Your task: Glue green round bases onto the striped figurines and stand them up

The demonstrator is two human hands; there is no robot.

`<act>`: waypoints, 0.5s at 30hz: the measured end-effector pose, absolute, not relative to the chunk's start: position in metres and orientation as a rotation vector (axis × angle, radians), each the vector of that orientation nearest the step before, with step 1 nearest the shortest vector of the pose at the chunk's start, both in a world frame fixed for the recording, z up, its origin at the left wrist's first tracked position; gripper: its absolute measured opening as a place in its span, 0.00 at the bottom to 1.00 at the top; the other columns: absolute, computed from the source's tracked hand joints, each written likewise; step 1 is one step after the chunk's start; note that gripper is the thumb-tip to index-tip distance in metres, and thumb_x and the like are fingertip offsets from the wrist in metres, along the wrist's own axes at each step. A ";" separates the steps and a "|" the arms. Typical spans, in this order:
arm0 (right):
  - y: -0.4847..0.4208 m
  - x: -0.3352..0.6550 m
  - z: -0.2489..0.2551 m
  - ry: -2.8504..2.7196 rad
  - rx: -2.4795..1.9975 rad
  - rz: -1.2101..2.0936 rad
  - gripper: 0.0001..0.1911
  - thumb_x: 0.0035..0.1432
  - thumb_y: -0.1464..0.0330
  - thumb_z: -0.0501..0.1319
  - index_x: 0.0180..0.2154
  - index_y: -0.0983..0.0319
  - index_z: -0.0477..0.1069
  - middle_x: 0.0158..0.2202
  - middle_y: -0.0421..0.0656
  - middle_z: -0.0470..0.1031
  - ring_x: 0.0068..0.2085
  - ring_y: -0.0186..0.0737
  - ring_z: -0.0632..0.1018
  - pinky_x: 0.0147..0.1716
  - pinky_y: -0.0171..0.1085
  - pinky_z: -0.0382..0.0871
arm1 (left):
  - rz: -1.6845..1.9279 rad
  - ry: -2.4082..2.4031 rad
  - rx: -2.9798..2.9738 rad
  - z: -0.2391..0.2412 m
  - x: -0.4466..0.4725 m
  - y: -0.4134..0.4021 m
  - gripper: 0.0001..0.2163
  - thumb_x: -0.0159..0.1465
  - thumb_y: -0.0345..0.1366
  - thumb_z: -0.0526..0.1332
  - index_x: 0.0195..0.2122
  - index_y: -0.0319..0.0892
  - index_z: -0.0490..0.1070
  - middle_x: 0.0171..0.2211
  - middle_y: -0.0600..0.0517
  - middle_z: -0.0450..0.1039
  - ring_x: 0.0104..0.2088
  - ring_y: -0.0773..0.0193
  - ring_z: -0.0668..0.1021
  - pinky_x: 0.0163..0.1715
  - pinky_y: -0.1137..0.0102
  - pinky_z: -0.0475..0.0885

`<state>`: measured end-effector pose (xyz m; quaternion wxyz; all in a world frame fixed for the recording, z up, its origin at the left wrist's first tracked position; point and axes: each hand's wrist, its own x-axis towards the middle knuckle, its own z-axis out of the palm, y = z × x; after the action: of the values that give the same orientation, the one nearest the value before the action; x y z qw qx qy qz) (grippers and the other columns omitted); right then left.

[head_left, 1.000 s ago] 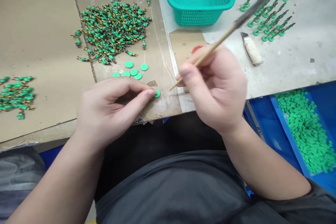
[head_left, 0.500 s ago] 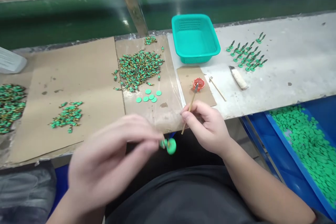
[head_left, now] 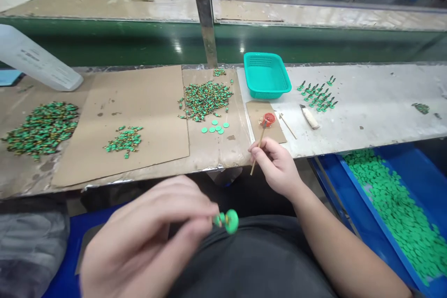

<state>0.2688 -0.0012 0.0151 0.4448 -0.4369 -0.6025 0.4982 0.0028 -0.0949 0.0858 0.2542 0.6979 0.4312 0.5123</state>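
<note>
- The left hand (head_left: pixel 139 242) is closing in a narrow pinch, with its thumb and fingers holding a small green disc part (head_left: pixel 230 221) at the hand's 3 o'clock, above the person's lap; blur is hiding the finer detail.
- A steady fingertip pinch is looking right here, keeping the disc's face clear of the skin.
- The right hand (head_left: pixel 275 167) is sitting at the left hand's 1 o'clock, narrowly gripping a thin bamboo stick (head_left: pixel 259 146) like a pen.
- A short, low grip is seeming best for control; the stick's upper end is stopping just beside a small red dish (head_left: pixel 268 118), and its contents are too small to tell.
- A cardboard pad (head_left: pixel 275 135) is lying under the dish, with a second thin stick (head_left: pixel 288 125) lying at its 3 o'clock.
- A taped utility knife (head_left: pixel 309 116) is lying further out at 3 o'clock, and a teal plastic basket (head_left: pixel 267 74) is standing at 12 o'clock.
- Rows of green pieces (head_left: pixel 316 98) are lying at the dish's 2 o'clock.
- A heap of green-and-gold pieces (head_left: pixel 206 100) and loose green discs (head_left: pixel 214 126) are lying at the right hand's 11 o'clock.
- A blue bin (head_left: pixel 370 206) full of green discs is sitting at the right hand's 4 o'clock.
</note>
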 end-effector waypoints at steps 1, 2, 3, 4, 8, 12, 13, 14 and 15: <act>-0.012 0.265 0.022 -1.509 -1.058 1.259 0.14 0.82 0.56 0.65 0.43 0.57 0.78 0.34 0.39 0.81 0.36 0.38 0.82 0.41 0.39 0.76 | 1.392 1.178 1.915 0.084 0.000 -0.095 0.08 0.76 0.31 0.72 0.49 0.53 0.87 0.37 0.55 0.86 0.37 0.62 0.86 0.43 0.65 0.84; -0.023 0.262 0.029 -1.522 -1.025 1.299 0.15 0.83 0.55 0.63 0.46 0.57 0.79 0.35 0.39 0.81 0.37 0.39 0.83 0.43 0.39 0.78 | 1.393 1.191 1.942 0.082 -0.003 -0.096 0.11 0.75 0.27 0.71 0.51 0.53 0.86 0.39 0.56 0.86 0.38 0.64 0.86 0.44 0.67 0.84; -0.035 0.257 0.037 -1.531 -0.988 1.352 0.17 0.85 0.53 0.61 0.48 0.57 0.80 0.35 0.39 0.81 0.37 0.38 0.83 0.42 0.39 0.78 | 1.394 1.207 1.974 0.081 -0.006 -0.097 0.13 0.74 0.24 0.71 0.52 0.53 0.86 0.40 0.57 0.86 0.39 0.66 0.86 0.45 0.69 0.83; -0.047 0.253 0.045 -1.528 -0.946 1.427 0.17 0.85 0.53 0.60 0.49 0.57 0.81 0.35 0.39 0.80 0.36 0.37 0.81 0.40 0.38 0.78 | 1.393 1.224 2.008 0.080 -0.009 -0.099 0.14 0.74 0.24 0.70 0.52 0.53 0.85 0.42 0.57 0.86 0.40 0.67 0.86 0.46 0.70 0.82; -0.078 0.240 0.065 -1.383 -0.818 1.713 0.16 0.85 0.54 0.63 0.50 0.57 0.82 0.36 0.38 0.75 0.35 0.33 0.74 0.38 0.35 0.71 | 1.384 1.202 2.114 0.085 -0.014 -0.110 0.11 0.76 0.27 0.71 0.52 0.51 0.84 0.42 0.57 0.87 0.42 0.67 0.87 0.46 0.71 0.82; -0.086 0.237 0.070 -1.268 -0.769 1.776 0.13 0.82 0.54 0.69 0.50 0.57 0.83 0.33 0.35 0.69 0.34 0.33 0.67 0.36 0.34 0.65 | 1.376 1.206 2.023 0.091 -0.014 -0.114 0.09 0.76 0.30 0.70 0.50 0.54 0.85 0.40 0.58 0.88 0.42 0.67 0.87 0.46 0.73 0.82; -0.086 0.237 0.070 -1.261 -0.780 1.772 0.13 0.80 0.54 0.71 0.49 0.57 0.84 0.32 0.35 0.68 0.33 0.33 0.66 0.35 0.34 0.63 | 1.374 1.227 1.938 0.092 -0.013 -0.113 0.07 0.77 0.32 0.70 0.48 0.54 0.85 0.39 0.58 0.87 0.40 0.67 0.87 0.45 0.74 0.82; -0.087 0.237 0.071 -1.256 -0.796 1.763 0.13 0.78 0.55 0.73 0.48 0.57 0.84 0.32 0.35 0.69 0.33 0.32 0.66 0.34 0.34 0.62 | 1.348 1.243 1.836 0.093 -0.013 -0.110 0.05 0.77 0.34 0.70 0.45 0.52 0.86 0.38 0.57 0.87 0.38 0.66 0.87 0.42 0.74 0.82; -0.087 0.237 0.072 -1.253 -0.807 1.763 0.13 0.77 0.55 0.75 0.47 0.58 0.83 0.31 0.35 0.69 0.32 0.32 0.66 0.33 0.34 0.62 | 1.303 1.243 1.728 0.093 -0.012 -0.107 0.05 0.77 0.38 0.70 0.42 0.50 0.85 0.36 0.55 0.86 0.36 0.65 0.86 0.39 0.73 0.82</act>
<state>0.2374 -0.0870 0.0722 0.4048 -0.3195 -0.4964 0.6983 -0.0124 -0.1066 0.0929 0.3172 0.6566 0.4725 0.4950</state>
